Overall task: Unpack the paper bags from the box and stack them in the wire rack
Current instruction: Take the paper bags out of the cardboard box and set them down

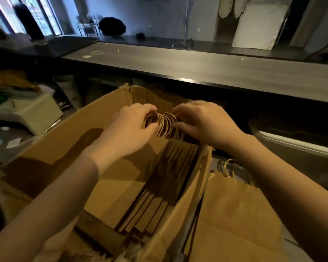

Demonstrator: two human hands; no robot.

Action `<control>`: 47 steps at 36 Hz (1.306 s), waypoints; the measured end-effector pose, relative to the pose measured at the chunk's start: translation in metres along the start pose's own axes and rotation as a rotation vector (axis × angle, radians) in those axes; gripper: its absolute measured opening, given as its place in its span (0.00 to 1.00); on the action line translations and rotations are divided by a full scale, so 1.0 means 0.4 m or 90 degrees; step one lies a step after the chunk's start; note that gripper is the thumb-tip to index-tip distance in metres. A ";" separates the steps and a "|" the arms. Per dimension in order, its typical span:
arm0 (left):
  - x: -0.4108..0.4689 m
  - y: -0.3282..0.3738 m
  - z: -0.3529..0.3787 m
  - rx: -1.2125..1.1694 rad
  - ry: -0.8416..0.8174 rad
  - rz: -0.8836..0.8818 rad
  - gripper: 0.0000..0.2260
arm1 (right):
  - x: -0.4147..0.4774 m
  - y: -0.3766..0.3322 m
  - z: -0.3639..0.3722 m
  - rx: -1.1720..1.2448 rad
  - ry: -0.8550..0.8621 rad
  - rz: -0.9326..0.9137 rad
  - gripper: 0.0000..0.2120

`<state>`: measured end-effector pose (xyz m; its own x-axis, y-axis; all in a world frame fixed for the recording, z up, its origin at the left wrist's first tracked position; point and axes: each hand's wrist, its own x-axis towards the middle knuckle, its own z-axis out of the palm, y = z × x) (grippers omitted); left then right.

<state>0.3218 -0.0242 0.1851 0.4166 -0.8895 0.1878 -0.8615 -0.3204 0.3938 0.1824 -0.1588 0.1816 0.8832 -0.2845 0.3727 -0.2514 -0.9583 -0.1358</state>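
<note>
Hands meeting over the far end of an open cardboard box [80, 133], seen from the head camera. The paper bags [159, 186] stand on edge inside the box, packed flat against its right wall, their long axis running from the person's body toward the counter [216, 70]; their twisted handles [164, 123] bunch together in a loop at the far end. The left hand [129, 129] curls around the handle bunch from the left, thumb below and fingers over the top, and the right hand [203, 123] pinches the same bunch from the right, fingers narrow and closed on the loops. Both hands lie equally near the handles, which sit directly between them; neither has the advantage of reach. A lift would probably have to go straight up along the bags' flat faces, since the right wall presses close against them. Other paper bags [235, 214] lie flat outside the box, just beside its right wall, handles [235, 171] pointing away from the person. No wire rack can be made out with certainty in this view.
</note>
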 end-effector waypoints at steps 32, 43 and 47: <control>0.016 -0.172 0.072 0.083 -0.060 -0.077 0.18 | 0.118 -0.072 0.305 -0.116 -0.494 0.184 0.54; 0.024 -0.186 0.085 0.106 -0.085 -0.109 0.20 | 0.109 -0.077 0.280 -0.014 -0.256 0.106 0.39; 0.026 -0.200 0.085 0.108 -0.085 -0.137 0.22 | 0.114 -0.082 0.266 0.173 -0.145 0.098 0.28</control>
<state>0.3850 -0.0187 0.1250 0.5622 -0.8269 -0.0080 -0.7988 -0.5456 0.2535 0.2729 -0.1375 0.1053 0.9163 -0.3823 0.1192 -0.3013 -0.8543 -0.4235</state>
